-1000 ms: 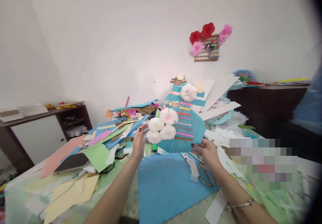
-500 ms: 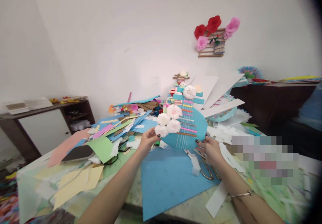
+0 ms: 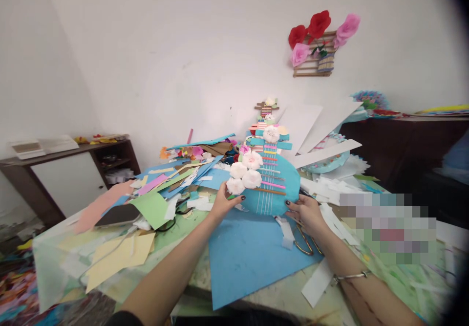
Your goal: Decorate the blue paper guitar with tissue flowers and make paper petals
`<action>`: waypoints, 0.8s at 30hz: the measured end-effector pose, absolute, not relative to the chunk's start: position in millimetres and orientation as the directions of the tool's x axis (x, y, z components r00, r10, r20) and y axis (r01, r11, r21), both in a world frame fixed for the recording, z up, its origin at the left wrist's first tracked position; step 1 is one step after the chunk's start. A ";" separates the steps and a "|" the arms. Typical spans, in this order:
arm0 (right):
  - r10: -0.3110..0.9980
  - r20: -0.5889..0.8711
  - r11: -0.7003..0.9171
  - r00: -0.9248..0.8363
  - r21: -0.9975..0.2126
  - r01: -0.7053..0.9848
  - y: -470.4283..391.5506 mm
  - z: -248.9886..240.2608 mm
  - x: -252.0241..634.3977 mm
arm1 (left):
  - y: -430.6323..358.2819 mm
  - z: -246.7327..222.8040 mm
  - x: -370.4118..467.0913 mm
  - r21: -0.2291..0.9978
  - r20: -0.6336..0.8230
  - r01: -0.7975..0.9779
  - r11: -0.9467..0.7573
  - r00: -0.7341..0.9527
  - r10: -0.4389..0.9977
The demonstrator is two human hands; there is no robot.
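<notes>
A blue paper instrument (image 3: 291, 182) with thin strings and coloured crossbars stands upright over the table. White paper flowers (image 3: 251, 179) cover its left side, and another sits near its top. My left hand (image 3: 223, 204) grips the lower left edge, thumb in front. On the lower right edge is my right hand (image 3: 307, 213), its thumb also on the front face. Beneath lies a blue sheet (image 3: 249, 262), with gold-handled scissors (image 3: 304, 244) by my right hand.
Paper scraps (image 3: 152, 211) and a dark flat device (image 3: 117, 215) lie left. White strips (image 3: 322, 189) and a pixelated patch are right. Behind stand more paper crafts (image 3: 266, 108) and white boards (image 3: 300, 125). A cabinet (image 3: 68, 182) is far left; flowers hang on the wall.
The view has shifted slightly. The instrument's top leans a little further left in the picture, and my left hand's thumb has moved right along the lower edge. Both hands keep hold.
</notes>
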State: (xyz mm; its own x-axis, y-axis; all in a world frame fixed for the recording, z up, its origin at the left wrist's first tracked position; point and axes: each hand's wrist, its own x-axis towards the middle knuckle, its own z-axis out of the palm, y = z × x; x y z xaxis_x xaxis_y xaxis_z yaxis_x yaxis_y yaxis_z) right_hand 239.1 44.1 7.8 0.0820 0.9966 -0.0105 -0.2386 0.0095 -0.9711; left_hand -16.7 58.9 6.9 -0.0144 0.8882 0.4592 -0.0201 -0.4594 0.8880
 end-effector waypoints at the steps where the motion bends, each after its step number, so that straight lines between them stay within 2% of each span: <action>1: 0.997 -0.003 0.014 0.071 -0.972 -0.233 43.7 7.8 238.7 | 59.2 7.2 -18.1 0.883 0.469 0.007 -0.469 -0.053 0.882; 4: 0.999 0.033 0.039 0.033 -0.977 -0.212 41.2 8.5 235.4 | 58.1 13.7 -22.9 0.843 0.537 0.135 -0.520 -0.217 0.815; 6: 0.998 0.055 0.057 0.013 -0.979 -0.195 38.9 9.0 231.7 | 55.2 22.5 -23.0 0.742 0.668 0.353 -0.570 -0.303 0.680; 9: 0.997 0.078 0.074 -0.016 -0.981 -0.177 36.2 8.8 226.0 | 49.7 40.6 -13.8 0.477 0.865 0.679 -0.558 -0.250 0.435; 12: 0.995 0.095 0.088 -0.036 -0.982 -0.166 35.9 7.7 223.0 | 48.1 59.9 2.6 0.347 0.904 0.801 -0.488 -0.147 0.401; 17: 0.993 0.114 0.108 -0.034 -0.983 -0.149 38.6 5.2 224.6 | 56.3 76.7 21.0 0.364 0.869 0.851 -0.377 -0.165 0.467; 24: 0.993 0.112 0.105 -0.041 -0.983 -0.149 38.4 5.7 226.1 | 61.8 72.7 13.8 0.374 0.875 0.837 -0.400 -0.176 0.451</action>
State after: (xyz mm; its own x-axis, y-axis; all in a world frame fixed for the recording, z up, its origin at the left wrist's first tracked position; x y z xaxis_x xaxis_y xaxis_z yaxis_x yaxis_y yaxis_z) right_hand 226.1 38.4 5.7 -0.0405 0.9928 0.1124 -0.1494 0.1052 -0.9832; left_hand 13.8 61.8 72.7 -0.1757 0.4506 0.8753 0.8367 -0.4000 0.3739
